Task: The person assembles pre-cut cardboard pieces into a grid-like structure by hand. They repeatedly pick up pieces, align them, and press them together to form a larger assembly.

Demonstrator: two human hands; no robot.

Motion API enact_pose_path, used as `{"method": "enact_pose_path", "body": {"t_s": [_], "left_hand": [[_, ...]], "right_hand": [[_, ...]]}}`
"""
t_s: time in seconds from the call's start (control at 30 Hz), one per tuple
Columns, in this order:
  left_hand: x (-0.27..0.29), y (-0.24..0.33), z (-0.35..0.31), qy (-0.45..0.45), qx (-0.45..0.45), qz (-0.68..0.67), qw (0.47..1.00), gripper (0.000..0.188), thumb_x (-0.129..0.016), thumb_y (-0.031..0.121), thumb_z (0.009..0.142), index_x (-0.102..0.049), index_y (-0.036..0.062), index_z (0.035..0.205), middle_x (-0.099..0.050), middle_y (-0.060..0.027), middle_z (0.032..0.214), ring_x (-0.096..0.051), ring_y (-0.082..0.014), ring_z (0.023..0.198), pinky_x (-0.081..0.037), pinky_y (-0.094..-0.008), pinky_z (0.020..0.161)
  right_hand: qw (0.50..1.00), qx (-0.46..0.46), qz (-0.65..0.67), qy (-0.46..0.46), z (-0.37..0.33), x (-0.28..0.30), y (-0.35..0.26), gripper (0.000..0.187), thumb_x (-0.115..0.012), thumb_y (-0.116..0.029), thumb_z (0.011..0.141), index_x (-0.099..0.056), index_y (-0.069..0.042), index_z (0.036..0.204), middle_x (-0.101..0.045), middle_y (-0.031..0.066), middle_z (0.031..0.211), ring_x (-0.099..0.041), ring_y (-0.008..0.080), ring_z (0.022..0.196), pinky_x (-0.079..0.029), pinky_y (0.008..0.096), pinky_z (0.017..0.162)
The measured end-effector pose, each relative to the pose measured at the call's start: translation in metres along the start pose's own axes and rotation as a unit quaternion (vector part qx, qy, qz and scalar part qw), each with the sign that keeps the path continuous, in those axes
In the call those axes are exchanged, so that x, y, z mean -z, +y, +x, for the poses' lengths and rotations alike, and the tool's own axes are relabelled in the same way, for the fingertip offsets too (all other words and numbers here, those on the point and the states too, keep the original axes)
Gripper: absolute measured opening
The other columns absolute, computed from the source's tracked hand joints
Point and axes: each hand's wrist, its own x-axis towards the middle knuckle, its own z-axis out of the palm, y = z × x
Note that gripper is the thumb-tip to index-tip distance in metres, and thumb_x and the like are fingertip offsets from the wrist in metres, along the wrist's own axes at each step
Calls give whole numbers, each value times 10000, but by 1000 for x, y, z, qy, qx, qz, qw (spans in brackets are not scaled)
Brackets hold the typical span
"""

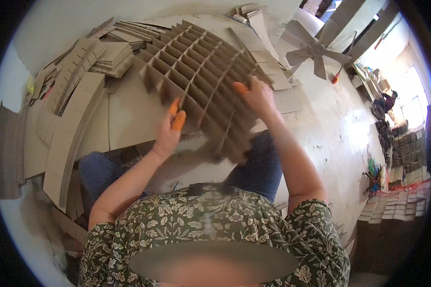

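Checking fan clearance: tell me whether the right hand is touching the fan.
Apart: the head view shows a plain gap, with flat cardboard between the right hand and the fan.

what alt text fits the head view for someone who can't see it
A person's right hand grips the right side of a brown cardboard divider grid, with the left hand at its near-left edge and some fingers orange-covered. Cardboard strips are piled at the left; a bladed fan is at the upper right.
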Motion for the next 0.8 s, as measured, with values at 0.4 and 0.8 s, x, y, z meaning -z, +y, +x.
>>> {"method": "enact_pose_path", "body": {"t_s": [0.4,0.8], "left_hand": [[-22,-55,-36,-156,36,-24,987,408,-424,274,1012,-539,-27,1263,-611,-114,1183,-561,-198,1083,-410,-323,968],[17,-152,-50,-212,-9,38,977,313,-506,206,971,-626,-25,1144,-662,-93,946,-615,-146,795,-508,-292,697]], "right_hand": [[986,28,159,-49,-20,-47,16,423,-695,-239,757,-605,98,996,-654,252,904,-649,355,881,-500,422,777],[902,-94,209,367,-235,118,141,320,-577,-26,813,-572,14,1131,-637,123,898,-565,183,830,-471,333,729]]}}
